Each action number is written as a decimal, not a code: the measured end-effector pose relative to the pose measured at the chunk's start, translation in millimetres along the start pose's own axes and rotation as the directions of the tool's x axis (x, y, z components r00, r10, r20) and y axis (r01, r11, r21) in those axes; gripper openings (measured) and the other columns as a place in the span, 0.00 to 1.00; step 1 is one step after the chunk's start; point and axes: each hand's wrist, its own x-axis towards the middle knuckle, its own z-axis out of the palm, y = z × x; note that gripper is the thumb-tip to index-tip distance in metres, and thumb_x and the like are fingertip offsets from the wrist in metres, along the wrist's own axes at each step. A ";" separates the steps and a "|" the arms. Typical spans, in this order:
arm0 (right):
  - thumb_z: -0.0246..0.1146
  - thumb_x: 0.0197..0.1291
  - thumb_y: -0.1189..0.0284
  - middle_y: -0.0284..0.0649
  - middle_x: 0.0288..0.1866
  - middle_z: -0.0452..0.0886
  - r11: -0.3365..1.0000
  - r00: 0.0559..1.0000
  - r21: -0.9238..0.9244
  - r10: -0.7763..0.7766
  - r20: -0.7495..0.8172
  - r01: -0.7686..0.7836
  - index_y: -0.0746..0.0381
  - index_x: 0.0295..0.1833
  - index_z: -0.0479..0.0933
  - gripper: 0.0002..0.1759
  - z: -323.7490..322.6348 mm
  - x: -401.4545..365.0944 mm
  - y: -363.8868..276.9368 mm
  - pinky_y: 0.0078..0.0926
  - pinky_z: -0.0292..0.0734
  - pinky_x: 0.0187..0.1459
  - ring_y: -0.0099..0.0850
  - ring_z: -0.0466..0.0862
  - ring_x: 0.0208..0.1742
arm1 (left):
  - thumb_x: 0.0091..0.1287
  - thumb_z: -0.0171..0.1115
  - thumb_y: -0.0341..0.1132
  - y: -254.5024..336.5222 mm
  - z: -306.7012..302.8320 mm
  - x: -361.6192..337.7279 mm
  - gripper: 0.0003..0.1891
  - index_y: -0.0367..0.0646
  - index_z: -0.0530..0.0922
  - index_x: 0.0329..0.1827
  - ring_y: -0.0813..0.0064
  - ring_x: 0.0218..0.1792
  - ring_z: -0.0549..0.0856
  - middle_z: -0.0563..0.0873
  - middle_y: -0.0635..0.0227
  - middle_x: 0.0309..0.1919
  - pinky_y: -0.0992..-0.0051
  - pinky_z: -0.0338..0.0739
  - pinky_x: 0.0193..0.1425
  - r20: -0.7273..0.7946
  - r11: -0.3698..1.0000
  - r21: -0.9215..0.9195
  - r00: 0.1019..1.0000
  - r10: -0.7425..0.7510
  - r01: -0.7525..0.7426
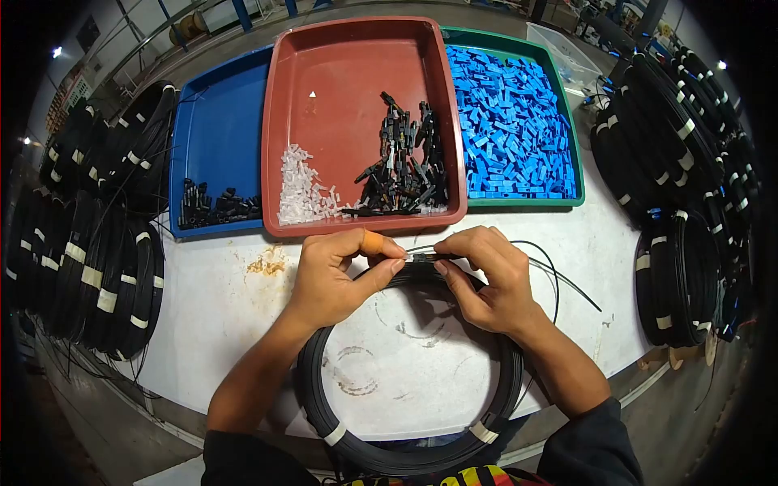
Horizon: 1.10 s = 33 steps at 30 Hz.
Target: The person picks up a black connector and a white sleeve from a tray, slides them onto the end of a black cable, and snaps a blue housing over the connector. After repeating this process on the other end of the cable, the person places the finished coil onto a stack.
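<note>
My left hand (344,271) has an orange wrap on one finger and pinches a small white piece (408,257) between thumb and forefinger. That piece sits right at the left end of a slim black cable connector (423,257). My right hand (490,271) grips the connector from the right with thumb and fingertips. A thin black cable (567,283) trails out behind the right hand. Below both hands a coil of black cable (512,373), bound with white tape, lies flat on the white table (219,324).
A red-brown tray (324,61) holds small white pieces and black connectors. To its left is a blue tray (219,97) with black parts; to its right, a green tray (577,162) full of blue clips. Taped cable coils (89,275) stack on the left, more coils (673,275) on the right.
</note>
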 end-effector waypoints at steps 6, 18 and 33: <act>0.73 0.54 0.81 0.41 0.39 0.87 1.000 1.000 -0.010 -0.001 -0.004 0.001 0.63 0.45 0.84 0.12 0.4 0.1 -1.0 0.34 0.72 0.38 0.39 0.83 0.34 | 0.65 0.72 0.18 7.1 0.4 1.7 0.07 0.30 0.87 0.45 0.74 0.45 0.90 0.92 0.57 0.43 0.76 0.84 0.54 0.009 0.990 0.123 0.998 0.065 -0.065; 0.74 0.54 0.81 0.40 0.37 0.87 0.999 0.999 -0.043 -0.034 -0.009 0.034 0.62 0.45 0.84 0.13 0.5 0.1 -0.9 0.34 0.72 0.37 0.38 0.82 0.32 | 0.62 0.74 0.19 5.9 2.5 2.1 0.08 0.32 0.89 0.43 0.76 0.42 0.90 0.93 0.59 0.41 0.77 0.83 0.49 -0.030 0.978 0.175 0.992 0.123 -0.116; 0.73 0.56 0.83 0.41 0.29 0.78 1.000 0.999 0.009 -0.007 0.035 0.007 0.64 0.45 0.83 0.12 0.2 -1.4 -5.3 0.38 0.75 0.30 0.40 0.81 0.28 | 0.61 0.74 0.19 3.0 4.3 2.8 0.07 0.33 0.90 0.41 0.74 0.38 0.92 0.94 0.60 0.37 0.77 0.85 0.44 -0.048 0.948 0.243 0.973 0.225 -0.207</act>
